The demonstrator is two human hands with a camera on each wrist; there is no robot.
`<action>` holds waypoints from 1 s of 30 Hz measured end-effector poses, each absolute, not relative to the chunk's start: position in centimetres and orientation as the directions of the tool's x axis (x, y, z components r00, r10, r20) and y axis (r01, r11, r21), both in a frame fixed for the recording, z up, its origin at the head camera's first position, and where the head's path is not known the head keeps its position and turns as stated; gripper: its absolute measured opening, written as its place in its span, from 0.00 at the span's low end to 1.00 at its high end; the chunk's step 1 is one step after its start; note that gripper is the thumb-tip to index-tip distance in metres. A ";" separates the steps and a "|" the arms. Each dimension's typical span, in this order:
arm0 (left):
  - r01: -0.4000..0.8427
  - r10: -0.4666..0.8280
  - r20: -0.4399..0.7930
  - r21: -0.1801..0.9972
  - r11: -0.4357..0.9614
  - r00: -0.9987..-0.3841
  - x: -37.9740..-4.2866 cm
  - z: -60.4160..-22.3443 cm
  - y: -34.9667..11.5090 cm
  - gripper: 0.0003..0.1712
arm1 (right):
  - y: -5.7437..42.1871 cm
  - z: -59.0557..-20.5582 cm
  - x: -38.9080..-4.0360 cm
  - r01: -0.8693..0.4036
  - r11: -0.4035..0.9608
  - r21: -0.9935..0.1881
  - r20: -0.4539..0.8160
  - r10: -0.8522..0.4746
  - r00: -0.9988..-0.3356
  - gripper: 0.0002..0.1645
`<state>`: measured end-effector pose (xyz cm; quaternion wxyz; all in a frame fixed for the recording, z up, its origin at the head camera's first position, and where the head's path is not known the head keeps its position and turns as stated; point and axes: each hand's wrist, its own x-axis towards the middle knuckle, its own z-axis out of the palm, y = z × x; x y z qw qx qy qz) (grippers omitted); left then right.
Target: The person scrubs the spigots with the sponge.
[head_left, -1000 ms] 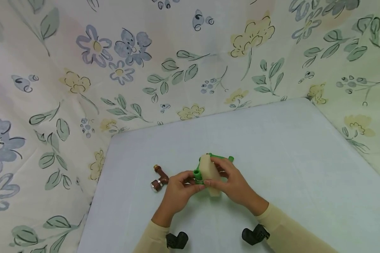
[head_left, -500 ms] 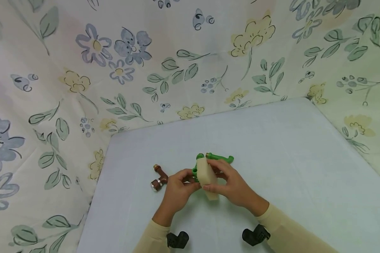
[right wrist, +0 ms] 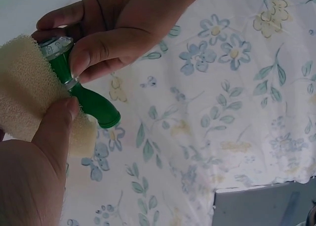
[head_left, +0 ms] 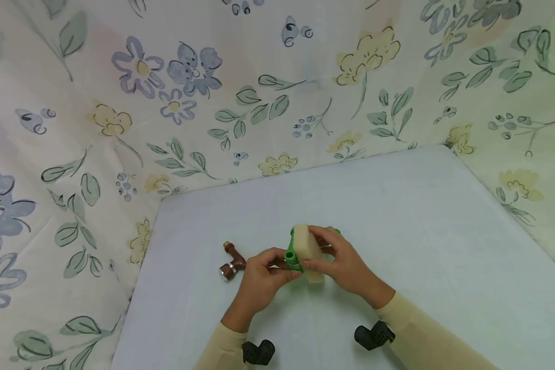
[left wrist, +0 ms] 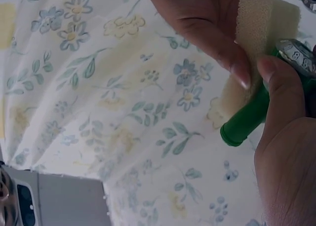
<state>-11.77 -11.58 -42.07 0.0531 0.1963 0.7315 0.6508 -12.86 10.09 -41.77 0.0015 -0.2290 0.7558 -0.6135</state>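
Sponge stroke: the sponge [head_left: 307, 246] in the right grip [head_left: 344, 264] sits a little higher than half a second ago, when it covered more of the green tap [left wrist: 247, 121]; now the tap's open end shows beside the left grip [head_left: 262, 281]. I judge this as rubbing along the tap's side, with the work under way.
Left grip: thumb and fingers pinch the green tap, near its knob [left wrist: 297, 56].
Right grip: thumb and fingers pinch the sponge against the tap.
Green tap: between the two grips, held by the left one, its side touching the sponge.
Second green tap: beyond the right grip, now almost wholly hidden; only a green tip [head_left: 336, 231] shows in the head view.
Brown tap: lying on the counter [head_left: 398, 216], just left of the left grip [head_left: 237, 260].
Sponge texture: pale cream, open-pored, a thick block with straight edges, apparently soft.
Tap surfaces: smooth, glossy green, with a curved spout ending in a rounded lip; the knob is silvery with a raised pattern.
Brown finish: glossy body, silver-rimmed knob, brass-coloured end.
Backdrop: floral cloth [head_left: 305, 67] beyond both grips, loosely creased.
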 end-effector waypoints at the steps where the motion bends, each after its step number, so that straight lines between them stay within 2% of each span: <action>1: 0.217 0.360 0.178 0.974 0.070 -0.916 -11.8 -42.0 -11.6 0.16 | 10.1 -41.8 -12.9 -0.344 0.147 -0.927 0.277 -0.346 -0.896 0.38; 12: 0.198 0.373 0.157 0.978 0.072 -0.915 -11.5 -41.9 -11.6 0.15 | 10.4 -42.2 -13.2 -0.350 0.165 -0.922 0.282 -0.332 -0.900 0.39; 21: 0.181 0.388 0.149 0.982 0.048 -0.910 -11.3 -41.9 -11.4 0.15 | 10.9 -43.2 -13.8 -0.229 0.131 -0.965 0.187 -0.270 -0.944 0.37; 30: 0.195 0.372 0.156 0.978 0.070 -0.915 -11.5 -42.1 -11.3 0.14 | 10.7 -43.1 -13.4 -0.274 0.142 -0.951 0.224 -0.294 -0.929 0.38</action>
